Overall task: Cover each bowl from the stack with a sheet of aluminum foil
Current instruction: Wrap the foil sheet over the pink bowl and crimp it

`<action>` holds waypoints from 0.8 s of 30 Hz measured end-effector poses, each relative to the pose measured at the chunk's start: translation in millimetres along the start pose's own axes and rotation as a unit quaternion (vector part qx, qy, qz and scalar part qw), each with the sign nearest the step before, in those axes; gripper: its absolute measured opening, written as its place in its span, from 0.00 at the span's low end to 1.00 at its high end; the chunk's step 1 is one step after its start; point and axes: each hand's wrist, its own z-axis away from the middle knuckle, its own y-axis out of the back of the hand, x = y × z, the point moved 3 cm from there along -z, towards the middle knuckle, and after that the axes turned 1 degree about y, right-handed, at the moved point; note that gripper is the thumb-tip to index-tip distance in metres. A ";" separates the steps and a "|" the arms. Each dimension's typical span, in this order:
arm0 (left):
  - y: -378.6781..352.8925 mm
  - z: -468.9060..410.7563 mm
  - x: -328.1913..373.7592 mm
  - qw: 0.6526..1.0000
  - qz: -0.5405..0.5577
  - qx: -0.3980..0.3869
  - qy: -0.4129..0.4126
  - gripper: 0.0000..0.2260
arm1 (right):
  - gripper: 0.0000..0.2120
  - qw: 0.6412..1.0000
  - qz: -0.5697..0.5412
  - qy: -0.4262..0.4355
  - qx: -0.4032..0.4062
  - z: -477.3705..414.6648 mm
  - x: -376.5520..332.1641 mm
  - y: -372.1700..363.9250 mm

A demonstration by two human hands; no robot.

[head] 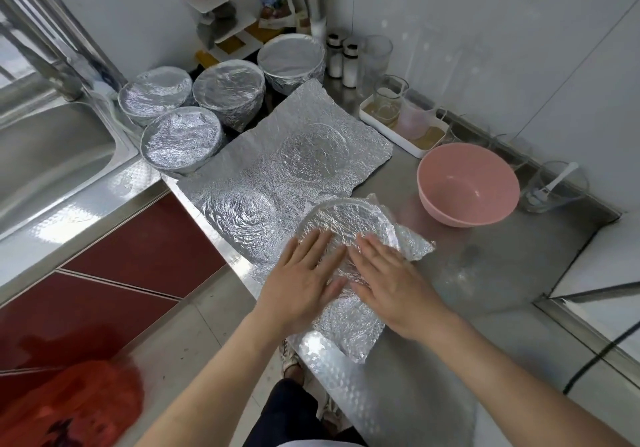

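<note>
A bowl (346,219) stands near the counter's front edge with a crinkled foil sheet (349,322) draped over it. My left hand (306,275) and my right hand (389,278) lie flat on the near side of that foil, fingers straight, pressing it down. A bare pink bowl (467,183) sits to the right, uncovered. Several foil-covered bowls (181,138) are grouped at the back left. A larger loose foil sheet (263,169) with round imprints lies spread on the counter behind my hands.
A steel sink (48,155) is at the far left. A white tray with glass cups (403,122), shakers (343,60) and a corner rack (221,13) line the back wall. A glass with a spoon (554,187) stands right of the pink bowl.
</note>
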 end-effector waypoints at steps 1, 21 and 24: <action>-1.5 1.6 -1.6 1.000 -0.001 0.001 0.001 0.31 | 0.37 1.000 -0.001 0.009 -0.005 0.4 -0.4 -0.1; -7.7 12.6 29.2 0.955 0.022 0.249 -0.161 0.14 | 0.07 0.978 0.050 0.135 0.148 19.6 8.6 4.4; -9.8 11.8 36.8 0.950 0.006 0.266 -0.162 0.13 | 0.07 0.979 0.056 0.140 0.139 16.9 10.3 6.8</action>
